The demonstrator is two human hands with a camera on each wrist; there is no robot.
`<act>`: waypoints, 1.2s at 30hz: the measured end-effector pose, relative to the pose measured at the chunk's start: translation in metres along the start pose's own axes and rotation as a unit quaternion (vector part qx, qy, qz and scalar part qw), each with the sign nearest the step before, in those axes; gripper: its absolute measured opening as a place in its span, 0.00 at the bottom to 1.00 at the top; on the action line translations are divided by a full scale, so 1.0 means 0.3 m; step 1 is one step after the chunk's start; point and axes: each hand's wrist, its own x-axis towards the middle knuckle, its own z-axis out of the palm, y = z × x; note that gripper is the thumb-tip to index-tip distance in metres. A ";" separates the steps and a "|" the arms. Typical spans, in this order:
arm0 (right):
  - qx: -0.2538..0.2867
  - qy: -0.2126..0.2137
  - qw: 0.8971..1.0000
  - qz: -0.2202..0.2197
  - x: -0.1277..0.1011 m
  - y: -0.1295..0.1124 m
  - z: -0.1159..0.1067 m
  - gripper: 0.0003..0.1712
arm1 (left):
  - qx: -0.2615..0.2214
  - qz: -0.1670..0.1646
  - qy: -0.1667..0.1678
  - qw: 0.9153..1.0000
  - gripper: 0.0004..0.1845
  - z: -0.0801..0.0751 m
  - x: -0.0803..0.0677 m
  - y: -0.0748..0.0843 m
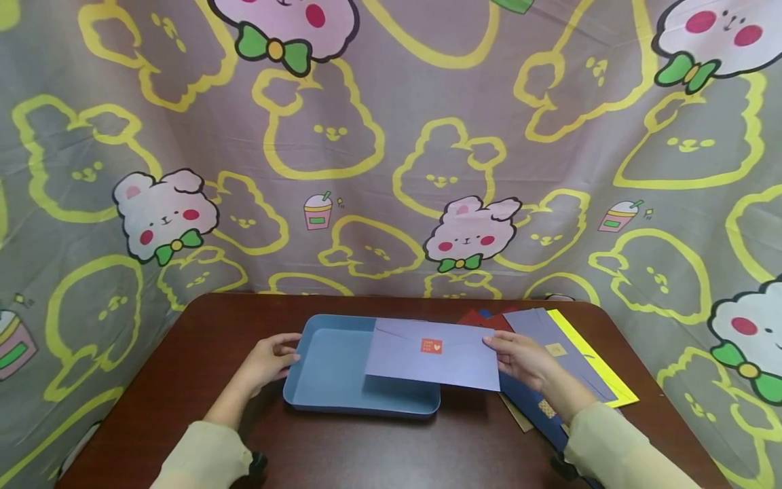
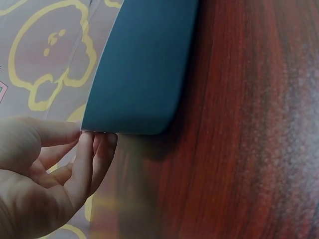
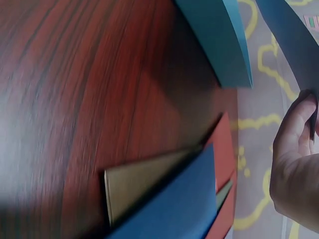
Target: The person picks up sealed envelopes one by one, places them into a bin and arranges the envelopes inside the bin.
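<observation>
A lavender envelope (image 1: 400,350) with a red square sticker (image 1: 431,346) hangs over the right half of a blue tray (image 1: 330,367). My right hand (image 1: 522,356) pinches its right edge between thumb and fingers; in the right wrist view the dark underside of the envelope (image 3: 294,45) shows above the hand (image 3: 299,164). At the tray's left rim is my left hand (image 1: 269,363). The left wrist view has this hand (image 2: 55,174) pinching the rim of the tray (image 2: 139,69), thumb on one side and fingertips beneath.
Right of the tray lies a fanned pile of envelopes: a lavender one (image 1: 537,326), a yellow one (image 1: 601,370), a dark blue one (image 1: 519,394), with red and tan ones partly covered. They lie on a dark wooden table (image 1: 366,451). A patterned cloth (image 1: 391,136) hangs behind it.
</observation>
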 end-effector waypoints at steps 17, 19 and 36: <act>0.016 -0.031 0.999 -0.006 0.069 0.010 0.160 0.11 | 0.017 0.002 0.004 1.000 0.23 0.008 0.003 0.002; 0.015 -0.029 0.999 -0.007 0.077 0.013 0.177 0.14 | 0.019 0.001 0.005 1.000 0.23 0.007 0.003 0.004; -0.022 0.020 0.999 0.014 0.142 0.025 0.306 0.23 | 0.015 0.006 0.005 1.000 0.23 0.009 -0.005 0.001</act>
